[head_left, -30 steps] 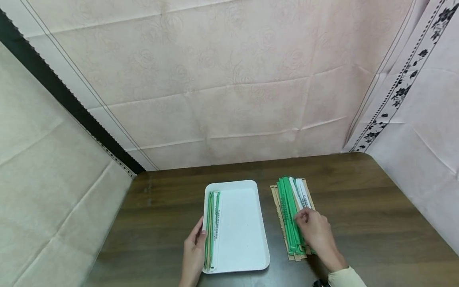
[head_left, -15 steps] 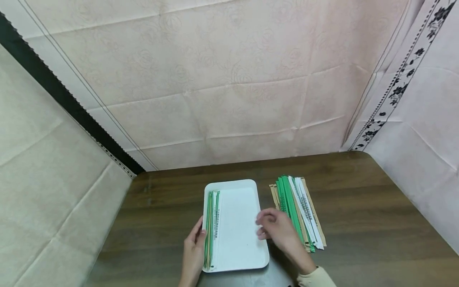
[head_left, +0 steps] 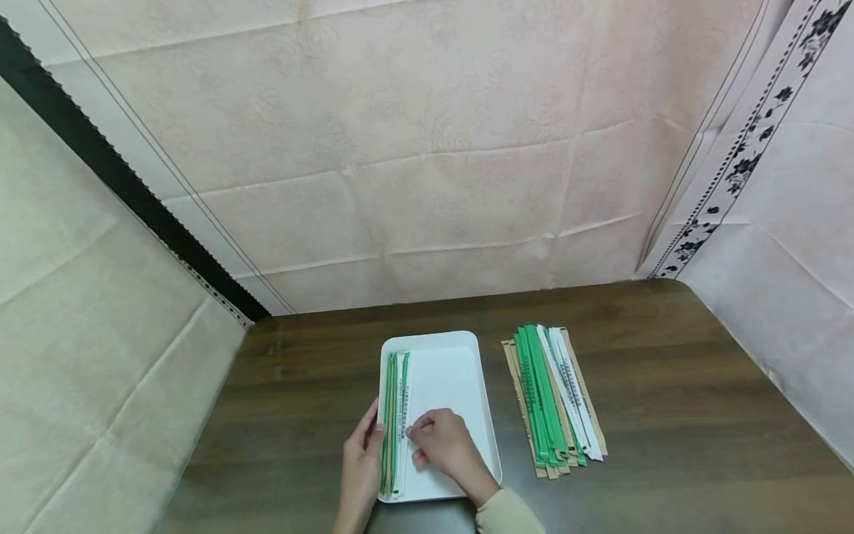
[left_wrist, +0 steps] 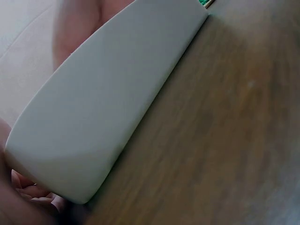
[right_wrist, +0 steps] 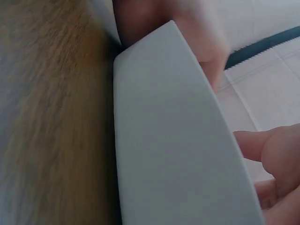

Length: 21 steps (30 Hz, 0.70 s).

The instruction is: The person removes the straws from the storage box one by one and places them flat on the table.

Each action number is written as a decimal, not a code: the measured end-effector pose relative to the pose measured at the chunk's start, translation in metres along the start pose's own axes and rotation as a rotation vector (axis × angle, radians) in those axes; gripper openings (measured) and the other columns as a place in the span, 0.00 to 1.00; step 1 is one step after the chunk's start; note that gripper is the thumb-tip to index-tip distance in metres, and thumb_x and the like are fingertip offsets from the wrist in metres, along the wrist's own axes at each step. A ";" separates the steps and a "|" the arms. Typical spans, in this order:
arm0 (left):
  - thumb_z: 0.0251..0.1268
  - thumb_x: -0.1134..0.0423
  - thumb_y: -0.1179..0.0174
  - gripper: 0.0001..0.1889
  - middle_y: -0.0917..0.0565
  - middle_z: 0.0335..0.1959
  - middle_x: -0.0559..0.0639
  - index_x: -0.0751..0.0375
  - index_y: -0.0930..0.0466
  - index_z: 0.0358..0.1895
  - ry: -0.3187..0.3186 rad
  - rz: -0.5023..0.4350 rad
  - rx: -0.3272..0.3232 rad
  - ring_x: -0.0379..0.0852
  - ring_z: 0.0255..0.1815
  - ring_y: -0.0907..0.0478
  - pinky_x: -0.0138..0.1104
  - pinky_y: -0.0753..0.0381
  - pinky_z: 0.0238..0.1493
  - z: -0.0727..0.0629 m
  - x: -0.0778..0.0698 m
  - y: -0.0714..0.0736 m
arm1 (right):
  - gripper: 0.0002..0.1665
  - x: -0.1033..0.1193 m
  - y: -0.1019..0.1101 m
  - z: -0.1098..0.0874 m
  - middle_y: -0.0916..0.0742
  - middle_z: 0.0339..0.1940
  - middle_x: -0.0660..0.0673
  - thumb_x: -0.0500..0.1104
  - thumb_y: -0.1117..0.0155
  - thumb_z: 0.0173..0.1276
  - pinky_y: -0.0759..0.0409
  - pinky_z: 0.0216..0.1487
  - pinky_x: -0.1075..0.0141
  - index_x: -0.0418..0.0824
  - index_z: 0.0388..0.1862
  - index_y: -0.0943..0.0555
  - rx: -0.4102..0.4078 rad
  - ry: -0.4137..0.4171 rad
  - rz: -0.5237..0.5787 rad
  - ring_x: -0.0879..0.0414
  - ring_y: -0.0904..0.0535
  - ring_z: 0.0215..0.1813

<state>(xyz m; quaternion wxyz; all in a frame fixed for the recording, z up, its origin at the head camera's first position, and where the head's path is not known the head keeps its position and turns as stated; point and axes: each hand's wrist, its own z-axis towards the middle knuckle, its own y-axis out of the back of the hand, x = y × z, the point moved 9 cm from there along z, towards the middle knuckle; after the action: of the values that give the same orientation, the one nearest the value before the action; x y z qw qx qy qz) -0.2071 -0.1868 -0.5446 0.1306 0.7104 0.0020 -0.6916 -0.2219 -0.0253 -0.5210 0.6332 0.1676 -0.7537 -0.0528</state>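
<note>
A white rectangular tray (head_left: 443, 378) lies on the table, with several long thin wrapped sticks (head_left: 391, 423) in green, tan and white along its left side. My left hand (head_left: 359, 467) grips the tray's left wall, thumb at the rim. Over the tray, my right hand (head_left: 445, 449) has its fingertips close beside the white-wrapped stick; whether they touch it is unclear, and I see nothing held. Both wrist views show mostly the tray's outer wall (left_wrist: 108, 93), with parts of the hands behind it. The right wrist view shows right-hand fingers (right_wrist: 251, 143) bent loosely over the tray edge.
To the right of the tray lies a fanned pile of green, white and tan wrapped sticks (head_left: 547, 400) on the brown wooden table (head_left: 667, 386). Pale cloth hangings (head_left: 434, 185) enclose the table at the back and both sides.
My right hand has left the pile of sticks and moved left, across the tray's right rim, to the sticks in the tray. The left hand stays on the tray.
</note>
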 end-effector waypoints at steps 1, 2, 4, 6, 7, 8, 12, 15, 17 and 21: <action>0.85 0.66 0.51 0.25 0.27 0.77 0.61 0.60 0.32 0.80 -0.001 0.002 0.001 0.54 0.68 0.24 0.28 0.21 0.52 0.000 0.000 0.000 | 0.07 0.001 -0.002 0.002 0.15 0.16 0.47 0.38 0.30 0.72 0.25 0.23 0.68 0.36 0.32 0.15 -0.007 -0.003 -0.011 0.58 0.18 0.17; 0.85 0.66 0.51 0.24 0.27 0.77 0.61 0.60 0.32 0.80 -0.005 0.003 0.002 0.55 0.69 0.25 0.28 0.21 0.53 0.001 0.000 0.000 | 0.08 0.002 -0.004 0.004 0.15 0.15 0.47 0.37 0.30 0.72 0.26 0.22 0.69 0.36 0.31 0.16 -0.017 -0.001 -0.023 0.59 0.19 0.16; 0.86 0.66 0.51 0.24 0.27 0.77 0.61 0.61 0.32 0.80 -0.008 0.001 0.006 0.55 0.70 0.25 0.28 0.22 0.53 0.001 0.000 0.000 | 0.08 0.004 -0.008 0.007 0.16 0.13 0.47 0.36 0.30 0.71 0.28 0.20 0.70 0.36 0.31 0.17 -0.032 -0.001 -0.040 0.60 0.21 0.14; 0.85 0.66 0.51 0.24 0.27 0.76 0.61 0.60 0.31 0.79 -0.011 0.003 0.002 0.55 0.70 0.25 0.28 0.22 0.54 0.000 0.001 0.001 | 0.07 0.006 -0.011 0.010 0.17 0.12 0.47 0.35 0.30 0.70 0.29 0.18 0.71 0.34 0.32 0.17 -0.046 0.001 -0.064 0.62 0.23 0.13; 0.85 0.66 0.51 0.24 0.26 0.76 0.61 0.60 0.31 0.79 -0.012 0.000 0.002 0.55 0.70 0.25 0.28 0.22 0.53 0.000 0.001 0.001 | 0.06 0.006 -0.013 0.011 0.17 0.12 0.47 0.35 0.30 0.70 0.30 0.17 0.72 0.34 0.33 0.17 -0.052 -0.001 -0.077 0.63 0.24 0.12; 0.85 0.67 0.50 0.24 0.26 0.76 0.62 0.61 0.31 0.79 -0.016 -0.003 0.001 0.56 0.70 0.25 0.27 0.22 0.53 -0.001 0.001 0.001 | 0.06 0.006 -0.014 0.012 0.18 0.11 0.47 0.35 0.30 0.70 0.31 0.17 0.72 0.33 0.34 0.17 -0.056 -0.004 -0.089 0.63 0.26 0.11; 0.84 0.68 0.49 0.24 0.25 0.75 0.62 0.61 0.30 0.78 -0.029 -0.006 -0.010 0.56 0.70 0.26 0.25 0.23 0.54 -0.002 0.001 0.001 | 0.04 0.006 -0.018 0.015 0.19 0.11 0.47 0.34 0.31 0.70 0.34 0.14 0.74 0.32 0.36 0.16 -0.062 -0.001 -0.101 0.64 0.29 0.09; 0.84 0.69 0.49 0.24 0.25 0.75 0.62 0.62 0.29 0.78 -0.033 -0.015 -0.020 0.56 0.70 0.26 0.24 0.24 0.55 -0.001 0.001 0.002 | 0.05 0.005 -0.020 0.017 0.19 0.11 0.48 0.33 0.32 0.70 0.35 0.14 0.74 0.35 0.32 0.16 -0.059 0.016 -0.102 0.64 0.30 0.08; 0.84 0.69 0.49 0.24 0.25 0.75 0.61 0.62 0.29 0.78 -0.026 -0.017 -0.020 0.56 0.70 0.26 0.24 0.24 0.54 0.000 0.002 0.002 | 0.08 0.005 -0.020 0.016 0.20 0.09 0.50 0.33 0.33 0.69 0.35 0.14 0.72 0.38 0.28 0.16 -0.062 0.032 -0.117 0.64 0.30 0.08; 0.84 0.68 0.50 0.24 0.26 0.75 0.61 0.61 0.29 0.78 -0.011 -0.011 -0.015 0.55 0.71 0.26 0.24 0.24 0.54 0.001 0.003 0.003 | 0.14 0.006 -0.021 0.016 0.23 0.05 0.53 0.33 0.36 0.67 0.34 0.16 0.70 0.42 0.21 0.18 -0.070 0.062 -0.179 0.64 0.31 0.07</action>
<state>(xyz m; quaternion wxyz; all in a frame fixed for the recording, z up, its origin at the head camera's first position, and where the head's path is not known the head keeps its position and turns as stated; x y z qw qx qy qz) -0.2076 -0.1905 -0.5471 0.1321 0.7055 0.0101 -0.6963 -0.2345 -0.0492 -0.5241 0.6543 0.2137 -0.7136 -0.1304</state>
